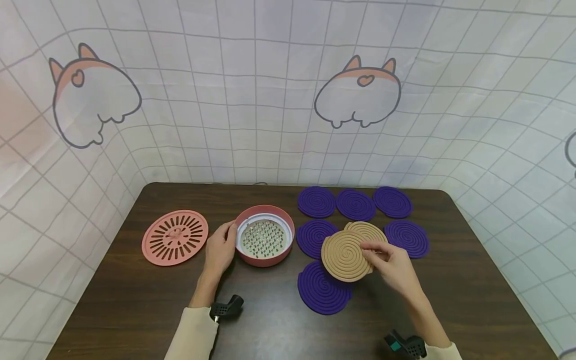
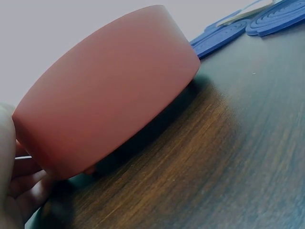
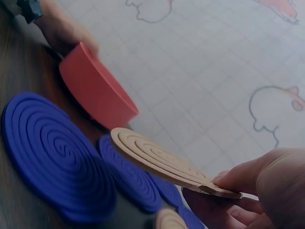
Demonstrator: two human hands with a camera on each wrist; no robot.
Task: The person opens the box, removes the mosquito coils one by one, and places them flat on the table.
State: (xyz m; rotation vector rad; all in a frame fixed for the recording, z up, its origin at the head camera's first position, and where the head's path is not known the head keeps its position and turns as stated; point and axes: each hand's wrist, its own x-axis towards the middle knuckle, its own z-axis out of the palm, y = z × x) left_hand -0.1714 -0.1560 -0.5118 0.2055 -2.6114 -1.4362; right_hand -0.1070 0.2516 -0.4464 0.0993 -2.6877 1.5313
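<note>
My left hand grips the side of a round pink mosquito coil holder, its thumb at the rim. Inside the holder is a white ring around a speckled mesh. The left wrist view shows the holder's pink side wall close up, with the fingers curled under its near end. Between thumb and fingers, my right hand pinches a tan mosquito coil by its edge. That coil is raised above the purple mosquito coils in the right wrist view. Behind it, a second tan coil is partly hidden.
A slotted pink lid lies flat at the left of the dark wooden table. Several more purple coils spread over the right half, up to the back edge. A white checked curtain hangs behind the table.
</note>
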